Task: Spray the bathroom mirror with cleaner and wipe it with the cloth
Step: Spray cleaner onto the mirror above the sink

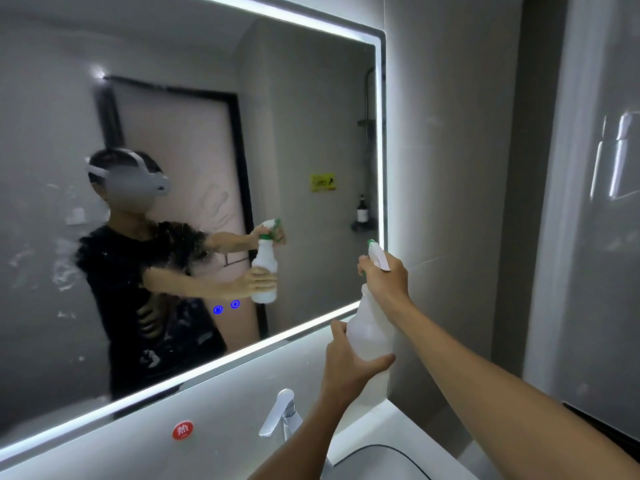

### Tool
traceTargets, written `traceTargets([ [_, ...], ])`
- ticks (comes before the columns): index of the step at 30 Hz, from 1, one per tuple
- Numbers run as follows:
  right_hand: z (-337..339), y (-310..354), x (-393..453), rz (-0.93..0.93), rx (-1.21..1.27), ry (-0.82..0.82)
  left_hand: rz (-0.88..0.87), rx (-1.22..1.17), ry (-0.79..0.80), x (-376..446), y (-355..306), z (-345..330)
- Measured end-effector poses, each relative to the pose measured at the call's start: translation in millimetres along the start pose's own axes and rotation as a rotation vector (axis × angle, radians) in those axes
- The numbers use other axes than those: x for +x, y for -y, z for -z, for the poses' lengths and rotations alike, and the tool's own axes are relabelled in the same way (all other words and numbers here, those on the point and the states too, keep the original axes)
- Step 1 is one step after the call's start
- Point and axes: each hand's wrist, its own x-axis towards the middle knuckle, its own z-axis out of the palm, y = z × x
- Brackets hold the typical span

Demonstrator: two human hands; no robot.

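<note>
A large lit-edged mirror (304, 109) fills the wall ahead, its left half streaked with white smears and droplets. I hold a white spray bottle (370, 332) with a green and white nozzle upright at the mirror's lower right corner. My right hand (386, 280) wraps the trigger head, the nozzle pointing up and left toward the glass. My left hand (348, 363) cups the bottle's lower body. The mirror reflects a person holding the same bottle. No cloth is visible.
A chrome tap (280, 415) stands below the mirror over a white basin (374, 452). A red round sticker (182, 430) sits on the ledge to the left. Two blue touch buttons (226, 307) glow on the mirror. A grey wall and glossy panel (599, 202) stand at right.
</note>
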Motion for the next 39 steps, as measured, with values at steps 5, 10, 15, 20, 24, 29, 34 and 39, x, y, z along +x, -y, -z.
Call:
traceTargets([
  [5,-2,5,-15,0.089,-0.056,-0.037,-0.004,-0.030,0.004,-13,-4,3],
  [10,-3,4,-26,0.103,-0.075,-0.054,0.002,-0.029,0.012,-24,-2,8],
  [15,0,-2,-35,0.062,-0.036,-0.055,0.027,0.016,0.015,-33,4,9],
  [20,4,-21,-45,0.002,0.003,-0.051,0.072,0.020,0.034,-46,15,1],
  [24,-2,-42,-54,-0.031,-0.013,-0.026,0.148,-0.012,0.047,-63,30,-9],
  [29,-12,-72,-65,-0.058,-0.075,-0.026,0.216,0.003,0.062,-82,50,-15],
  [34,-16,-90,-68,-0.092,-0.117,-0.071,0.257,0.030,0.111,-90,60,-14],
  [39,-20,-97,-74,-0.124,-0.163,-0.066,0.271,0.024,0.121,-99,67,-16],
])
